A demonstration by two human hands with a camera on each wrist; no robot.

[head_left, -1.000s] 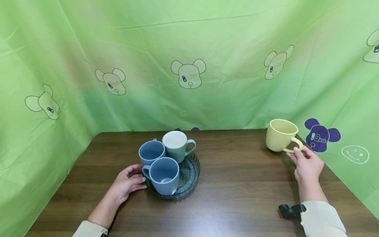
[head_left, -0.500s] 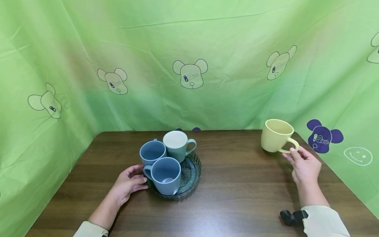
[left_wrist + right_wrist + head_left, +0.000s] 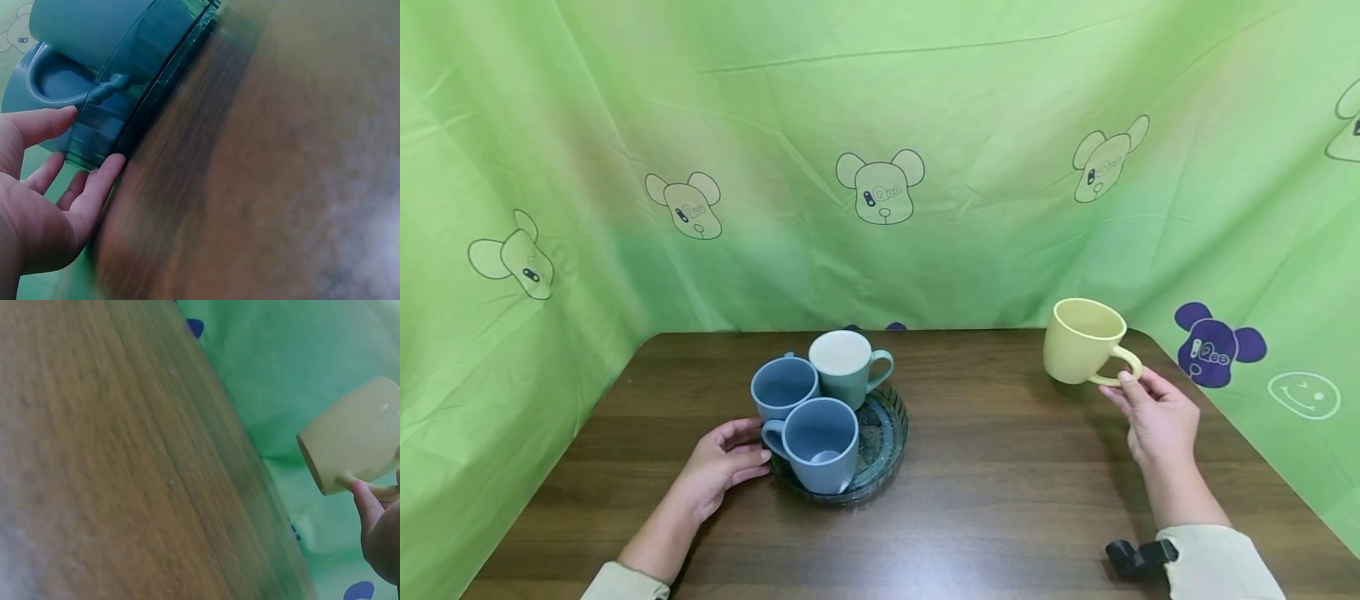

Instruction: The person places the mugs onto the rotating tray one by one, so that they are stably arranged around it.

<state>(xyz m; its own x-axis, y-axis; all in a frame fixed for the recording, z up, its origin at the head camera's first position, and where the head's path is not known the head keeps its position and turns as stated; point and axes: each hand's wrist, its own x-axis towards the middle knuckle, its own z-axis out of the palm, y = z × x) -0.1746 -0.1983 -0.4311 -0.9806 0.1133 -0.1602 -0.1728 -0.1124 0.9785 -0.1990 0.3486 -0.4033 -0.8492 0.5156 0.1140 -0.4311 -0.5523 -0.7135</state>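
In the head view, my right hand pinches the handle of a yellow mug, raised over the right back of the table. Only the thumb and part of that hand show in the right wrist view, at the handle of the mug. Left of centre, a round, ribbed glass tray bears a front blue mug, a back blue mug and a teal mug with a white inside. My left hand touches the tray's left side, thumb at the rim and fingertips against the outer wall.
The brown wooden table reaches back to a green curtain printed with bear heads, which also hangs along both sides. A black wrist device sits beside my right sleeve.
My right hand has carried the yellow mug a little to the left, toward the tray. The left hand stays at the tray, and the three mugs on it have not moved.
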